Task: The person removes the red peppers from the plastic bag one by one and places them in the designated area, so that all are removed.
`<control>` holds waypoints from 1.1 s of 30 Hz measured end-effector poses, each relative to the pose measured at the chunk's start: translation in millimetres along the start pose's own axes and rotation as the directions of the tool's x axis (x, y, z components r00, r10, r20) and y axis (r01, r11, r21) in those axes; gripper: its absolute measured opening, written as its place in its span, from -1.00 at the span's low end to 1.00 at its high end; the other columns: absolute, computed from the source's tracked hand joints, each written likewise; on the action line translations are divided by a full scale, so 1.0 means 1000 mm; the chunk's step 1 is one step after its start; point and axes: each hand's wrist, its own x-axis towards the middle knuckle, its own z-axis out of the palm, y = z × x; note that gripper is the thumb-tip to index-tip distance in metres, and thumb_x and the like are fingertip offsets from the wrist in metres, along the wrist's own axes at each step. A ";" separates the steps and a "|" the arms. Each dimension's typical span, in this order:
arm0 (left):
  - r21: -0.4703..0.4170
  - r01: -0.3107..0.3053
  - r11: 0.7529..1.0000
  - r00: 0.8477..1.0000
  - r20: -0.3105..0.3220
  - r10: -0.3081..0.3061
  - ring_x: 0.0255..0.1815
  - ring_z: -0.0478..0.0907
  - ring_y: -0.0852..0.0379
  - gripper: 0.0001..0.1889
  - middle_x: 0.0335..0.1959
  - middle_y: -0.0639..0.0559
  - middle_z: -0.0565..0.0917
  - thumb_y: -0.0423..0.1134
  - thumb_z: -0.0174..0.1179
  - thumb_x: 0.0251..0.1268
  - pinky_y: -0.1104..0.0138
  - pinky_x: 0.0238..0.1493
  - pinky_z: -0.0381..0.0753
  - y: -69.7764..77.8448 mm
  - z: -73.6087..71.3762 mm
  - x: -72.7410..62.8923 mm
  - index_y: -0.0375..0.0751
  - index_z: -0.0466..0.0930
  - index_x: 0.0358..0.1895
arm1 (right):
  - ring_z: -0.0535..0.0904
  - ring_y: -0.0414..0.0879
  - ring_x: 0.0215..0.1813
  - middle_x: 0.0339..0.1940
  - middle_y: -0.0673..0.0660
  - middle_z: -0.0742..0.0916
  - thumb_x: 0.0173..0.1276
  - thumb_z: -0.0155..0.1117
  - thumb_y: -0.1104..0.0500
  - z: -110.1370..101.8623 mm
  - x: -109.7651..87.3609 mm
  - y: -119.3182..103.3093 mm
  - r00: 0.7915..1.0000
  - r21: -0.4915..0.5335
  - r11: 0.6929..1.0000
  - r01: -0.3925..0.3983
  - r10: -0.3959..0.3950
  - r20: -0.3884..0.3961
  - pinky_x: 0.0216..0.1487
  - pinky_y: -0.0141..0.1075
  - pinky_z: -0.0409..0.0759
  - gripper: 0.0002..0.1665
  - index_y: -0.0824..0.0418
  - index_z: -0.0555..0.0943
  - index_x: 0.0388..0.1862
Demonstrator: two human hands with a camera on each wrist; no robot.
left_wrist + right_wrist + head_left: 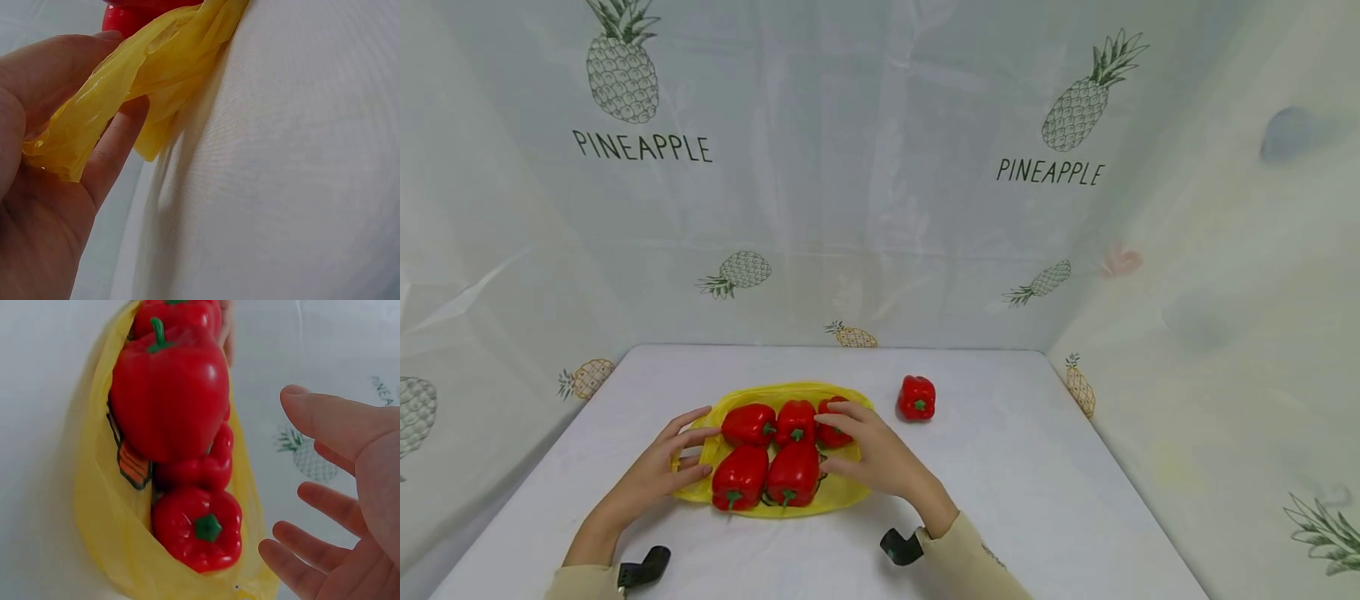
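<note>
Loading or squaring up the yellow bag (842, 497) looks like the step in hand. Bag lies center-bottom of the frame, mouth wide, five red peppers (793, 473) inside. Left hand (653, 477) is at the bag's left end, fingers spread and slightly bent; bag film runs between thumb and fingers, firm pinch not evident. Right hand (880, 454) hangs over the bag's right end, fingers parted, nothing held. Sixth one, the loose pepper (917, 398), sits on the table (1000, 467), upper right of the bag. Best judgement: next move calls for the right hand reaching out to that pepper while the left steadies the rim.
</note>
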 end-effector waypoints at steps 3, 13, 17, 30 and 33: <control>-0.011 0.011 1.000 1.000 0.007 -0.011 0.47 0.40 -0.36 -0.51 0.68 -0.16 0.15 -0.18 0.44 0.41 0.05 0.22 0.72 0.001 0.000 0.000 -0.11 0.63 0.36 | 0.37 0.03 0.58 0.59 0.10 0.48 0.45 0.50 -0.03 0.005 0.001 -0.001 1.000 -0.006 1.000 0.006 -0.006 0.008 0.46 -0.04 0.59 -0.29 -0.06 0.53 0.53; -0.031 0.029 0.999 1.000 0.009 -0.029 0.50 0.38 -0.40 -0.50 0.69 -0.16 0.13 -0.17 0.45 0.41 0.05 0.22 0.71 0.000 0.001 0.000 -0.11 0.62 0.37 | 0.37 0.01 0.58 0.57 0.08 0.50 0.44 0.51 -0.02 0.020 0.006 -0.006 0.999 0.007 1.000 0.020 -0.020 0.041 0.41 -0.11 0.64 -0.28 -0.04 0.53 0.54; -0.032 0.032 0.999 0.999 0.009 -0.031 0.50 0.37 -0.38 -0.50 0.69 -0.15 0.14 -0.15 0.44 0.41 0.05 0.23 0.71 -0.001 0.000 0.000 -0.09 0.62 0.36 | 0.36 -0.01 0.58 0.57 0.03 0.51 0.44 0.51 -0.02 0.024 0.007 -0.011 0.998 0.003 1.000 0.025 -0.025 0.050 0.40 -0.15 0.64 -0.28 -0.06 0.53 0.54; -0.026 0.025 0.999 1.000 0.010 -0.025 0.49 0.38 -0.39 -0.51 0.68 -0.16 0.13 -0.16 0.44 0.41 0.05 0.23 0.71 -0.003 0.001 0.001 -0.09 0.63 0.36 | 0.33 -0.04 0.60 0.60 0.03 0.47 0.45 0.50 -0.02 0.032 0.007 -0.013 0.997 0.032 0.999 -0.006 0.004 0.075 0.40 -0.15 0.64 -0.29 -0.11 0.52 0.54; -0.028 0.021 0.999 1.000 0.010 -0.021 0.49 0.39 -0.40 -0.51 0.68 -0.16 0.13 -0.18 0.45 0.40 0.06 0.22 0.72 -0.004 0.001 0.001 -0.11 0.63 0.36 | 0.34 -0.03 0.60 0.60 0.03 0.48 0.45 0.50 -0.01 0.034 0.007 -0.012 0.997 0.035 0.999 -0.001 -0.001 0.073 0.41 -0.14 0.63 -0.30 -0.11 0.53 0.53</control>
